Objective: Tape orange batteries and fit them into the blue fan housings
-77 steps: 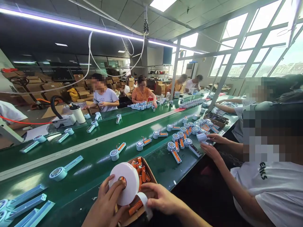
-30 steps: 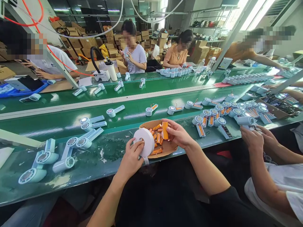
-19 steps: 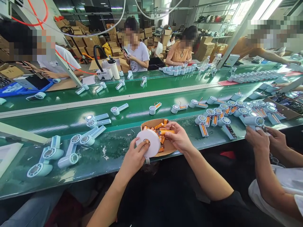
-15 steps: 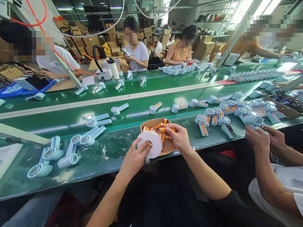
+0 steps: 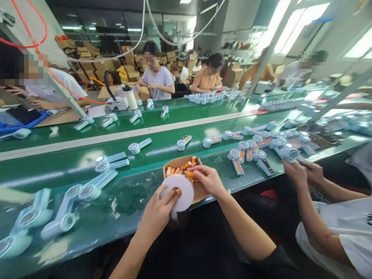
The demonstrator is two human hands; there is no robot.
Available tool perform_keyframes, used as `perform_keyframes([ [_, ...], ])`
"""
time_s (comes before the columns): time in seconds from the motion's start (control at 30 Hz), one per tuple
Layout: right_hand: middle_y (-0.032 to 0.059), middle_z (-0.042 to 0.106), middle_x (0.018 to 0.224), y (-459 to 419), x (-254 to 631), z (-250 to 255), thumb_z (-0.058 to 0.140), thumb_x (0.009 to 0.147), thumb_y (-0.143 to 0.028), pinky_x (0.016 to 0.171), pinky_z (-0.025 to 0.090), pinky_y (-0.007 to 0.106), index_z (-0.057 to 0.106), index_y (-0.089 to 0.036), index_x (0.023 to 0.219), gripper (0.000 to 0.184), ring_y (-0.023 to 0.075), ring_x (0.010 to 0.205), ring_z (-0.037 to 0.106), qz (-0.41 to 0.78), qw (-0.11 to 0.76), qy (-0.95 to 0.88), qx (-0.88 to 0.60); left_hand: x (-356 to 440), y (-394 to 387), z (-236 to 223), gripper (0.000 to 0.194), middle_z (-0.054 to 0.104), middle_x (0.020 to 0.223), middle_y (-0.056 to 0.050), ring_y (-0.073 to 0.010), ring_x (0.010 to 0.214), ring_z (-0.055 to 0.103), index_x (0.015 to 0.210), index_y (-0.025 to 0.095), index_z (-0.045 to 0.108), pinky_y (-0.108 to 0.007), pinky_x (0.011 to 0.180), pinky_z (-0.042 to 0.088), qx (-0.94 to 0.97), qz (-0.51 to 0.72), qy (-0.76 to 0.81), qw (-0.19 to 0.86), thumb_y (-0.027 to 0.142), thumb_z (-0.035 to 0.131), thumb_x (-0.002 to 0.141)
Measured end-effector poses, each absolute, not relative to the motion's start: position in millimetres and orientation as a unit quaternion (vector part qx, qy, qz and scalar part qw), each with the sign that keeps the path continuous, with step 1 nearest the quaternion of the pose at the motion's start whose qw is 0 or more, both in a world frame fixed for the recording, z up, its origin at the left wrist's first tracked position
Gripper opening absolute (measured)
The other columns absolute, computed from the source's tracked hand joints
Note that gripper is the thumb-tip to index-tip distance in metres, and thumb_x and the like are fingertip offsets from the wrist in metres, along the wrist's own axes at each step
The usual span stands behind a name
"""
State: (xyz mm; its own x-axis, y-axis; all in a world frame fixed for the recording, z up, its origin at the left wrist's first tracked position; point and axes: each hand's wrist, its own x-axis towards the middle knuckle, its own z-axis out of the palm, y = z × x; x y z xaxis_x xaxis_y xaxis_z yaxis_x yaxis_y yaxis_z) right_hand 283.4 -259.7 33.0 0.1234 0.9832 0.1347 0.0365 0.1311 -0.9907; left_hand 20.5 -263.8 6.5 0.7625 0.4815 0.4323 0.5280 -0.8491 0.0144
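Observation:
My left hand [image 5: 158,209] grips a white roll of tape [image 5: 183,192], with fingers in its core hole; a short loose end hangs below. Between the fingertips of my right hand [image 5: 209,180] is an orange battery [image 5: 190,174], held just behind the roll's upper right edge. Both hands are over the near edge of a cardboard box [image 5: 200,192] that holds several more orange batteries [image 5: 174,169]. The roll hides the front left of this box.
Pale blue handheld fan bodies [image 5: 90,191] lie left on the green bench [image 5: 124,193]; more, with orange batteries fitted, cluster right. A co-worker's hands [image 5: 298,172] hold one at right. Several people sit across the conveyor belt [image 5: 157,155]. A metal post [image 5: 62,95] stands at left.
First my right hand held the tape's loose end; then it took an orange battery from the box. The battery has since been turned and brought close to the roll. The view has swung about.

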Motion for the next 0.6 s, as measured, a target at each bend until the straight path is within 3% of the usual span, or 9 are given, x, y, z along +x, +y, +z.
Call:
perform_keyframes([
  [0.1, 0.0067, 0.080, 0.126, -264.0, 299.2, 45.6, 0.084, 0.078, -0.055, 0.111, 0.055, 0.048, 0.081, -0.023, 0.118, 0.051, 0.0319, 0.121, 0.073, 0.473, 0.466, -0.589, -0.461, 10.5, -251.4, -15.5, 0.066, 0.075, 0.132, -0.001, -0.0283, 0.136, 0.059, 0.146, 0.031, 0.065, -0.044, 0.118, 0.053, -0.935, -0.243, -0.250, 0.063, 0.001, 0.050, 0.089],
  [0.2, 0.0057, 0.080, 0.126, -257.9, 315.7, 54.2, 0.078, 0.085, -0.047, 0.115, 0.052, 0.049, 0.083, -0.026, 0.115, 0.037, 0.0312, 0.123, 0.072, 0.381, 0.441, -0.654, -0.483, 5.2, -233.6, -43.5, 0.078, 0.075, 0.132, 0.006, -0.0290, 0.132, 0.064, 0.147, 0.043, 0.061, -0.045, 0.112, 0.058, -0.946, -0.230, -0.224, 0.041, 0.003, 0.050, 0.081],
  [0.3, 0.0068, 0.082, 0.119, -247.2, 335.8, 57.3, 0.075, 0.088, -0.051, 0.108, 0.058, 0.047, 0.083, -0.026, 0.107, 0.032, 0.0285, 0.112, 0.077, 0.269, 0.572, -0.579, -0.516, 4.3, -226.5, -57.1, 0.086, 0.075, 0.131, 0.008, -0.0294, 0.123, 0.068, 0.148, 0.045, 0.059, -0.042, 0.106, 0.061, -0.960, -0.214, -0.174, 0.050, 0.004, 0.054, 0.074],
  [0.4, 0.0087, 0.082, 0.113, -241.0, 350.8, 52.5, 0.074, 0.087, -0.063, 0.079, 0.067, 0.038, 0.079, -0.022, 0.114, 0.050, 0.0222, 0.082, 0.080, 0.309, 0.719, -0.393, -0.482, 5.2, -227.8, -54.5, 0.082, 0.078, 0.122, 0.005, -0.0317, 0.112, 0.070, 0.146, 0.042, 0.061, -0.041, 0.089, 0.067, -0.946, -0.266, -0.161, 0.094, 0.008, 0.057, 0.071],
  [0.5, 0.0093, 0.082, 0.116, -245.1, 348.6, 41.3, 0.091, 0.075, -0.055, 0.069, 0.066, 0.030, 0.077, -0.021, 0.118, 0.056, 0.0193, 0.077, 0.080, 0.429, 0.728, -0.321, -0.427, 8.8, -229.2, -43.0, 0.070, 0.079, 0.117, 0.002, -0.0319, 0.108, 0.069, 0.137, 0.036, 0.068, -0.039, 0.081, 0.067, -0.927, -0.301, -0.182, 0.131, 0.007, 0.057, 0.074],
  [0.6, 0.0097, 0.082, 0.115, -258.3, 330.5, 30.5, 0.098, 0.069, -0.044, 0.086, 0.067, 0.036, 0.079, -0.021, 0.118, 0.057, 0.0240, 0.093, 0.081, 0.502, 0.678, -0.339, -0.416, 14.7, -231.6, -27.2, 0.062, 0.079, 0.117, -0.001, -0.0293, 0.113, 0.066, 0.132, 0.030, 0.071, -0.036, 0.090, 0.064, -0.926, -0.300, -0.178, 0.144, 0.001, 0.056, 0.079],
])
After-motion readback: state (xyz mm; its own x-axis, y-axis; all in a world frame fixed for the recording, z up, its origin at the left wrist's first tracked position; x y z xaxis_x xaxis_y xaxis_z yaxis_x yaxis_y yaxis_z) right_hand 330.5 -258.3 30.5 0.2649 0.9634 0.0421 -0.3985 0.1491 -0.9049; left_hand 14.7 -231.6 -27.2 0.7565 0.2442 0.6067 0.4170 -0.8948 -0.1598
